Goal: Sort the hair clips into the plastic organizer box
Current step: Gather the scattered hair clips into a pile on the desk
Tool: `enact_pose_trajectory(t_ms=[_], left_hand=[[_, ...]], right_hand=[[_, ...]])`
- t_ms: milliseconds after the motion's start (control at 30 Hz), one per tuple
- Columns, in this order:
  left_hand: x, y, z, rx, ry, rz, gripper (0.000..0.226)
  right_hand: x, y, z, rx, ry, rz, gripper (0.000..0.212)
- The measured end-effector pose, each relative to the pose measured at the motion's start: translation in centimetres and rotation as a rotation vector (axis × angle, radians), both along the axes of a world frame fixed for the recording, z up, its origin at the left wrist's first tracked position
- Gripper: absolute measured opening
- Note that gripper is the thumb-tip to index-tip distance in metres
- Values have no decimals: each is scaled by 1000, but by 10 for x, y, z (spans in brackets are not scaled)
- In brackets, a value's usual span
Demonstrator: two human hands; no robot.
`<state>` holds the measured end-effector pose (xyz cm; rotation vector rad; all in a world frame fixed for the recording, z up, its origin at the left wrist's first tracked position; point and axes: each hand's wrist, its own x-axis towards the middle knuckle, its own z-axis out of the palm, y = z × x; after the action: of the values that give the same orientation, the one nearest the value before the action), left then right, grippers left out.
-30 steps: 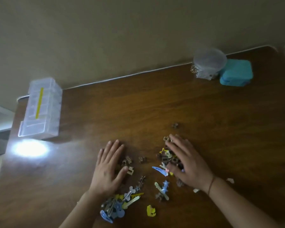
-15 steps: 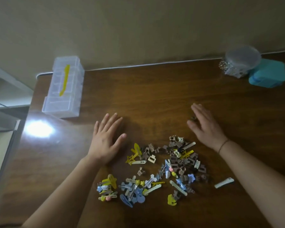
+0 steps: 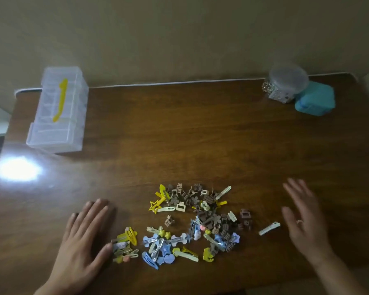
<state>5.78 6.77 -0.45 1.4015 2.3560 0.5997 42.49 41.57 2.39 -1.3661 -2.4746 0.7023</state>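
A loose pile of hair clips point(image 3: 192, 224) in yellow, blue, brown and cream lies on the wooden table point(image 3: 200, 135) near its front edge. One cream clip point(image 3: 269, 228) lies apart at the pile's right. The clear plastic organizer box point(image 3: 58, 109) with a yellow handle stands closed at the far left. My left hand point(image 3: 81, 248) rests flat on the table left of the pile, its thumb touching the nearest clips. My right hand point(image 3: 305, 220), blurred, hovers with spread fingers right of the pile and holds nothing.
A clear round container point(image 3: 285, 84) with shiny clips and a teal case point(image 3: 315, 99) stand at the far right by the wall. A bright light patch point(image 3: 17, 170) glares on the table's left side. A white cord point(image 3: 168, 83) runs along the back edge.
Both hands have come off the clips and moved apart, left hand to the pile's left and right hand to its right. The pile is now spread out and uncovered. The camera has shifted.
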Motion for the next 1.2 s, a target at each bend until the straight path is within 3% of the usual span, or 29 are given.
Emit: enact_pose_trajectory(t_ms=[100,300,500,667,833,967,1200], left_hand=[[31,18,-3,-13,-15,-3,78],[85,70,-4,-48,-25,-17,82],[98,106,-2,-8,-65,-33,81],[69,111,-2,34,-122,111,79],[88,133,-2,10,-91,-60,82],[96,138,0,38,-115,-69,79],[106,39,1,224,-77,147,79]], right_hand=[[28,-3,-11,-97,-61,-143,85],[-35,-59,-28,-84,-42,180,75],[-86,-84,-29,-98,40,260,76],[-95,-47,-24,-168,153,170,80],[-130,-49,-24,-138,16,410,81],[-139,-67,-25,-136,-4,538,76],[-78,-78,-22,-170,134,68,77]])
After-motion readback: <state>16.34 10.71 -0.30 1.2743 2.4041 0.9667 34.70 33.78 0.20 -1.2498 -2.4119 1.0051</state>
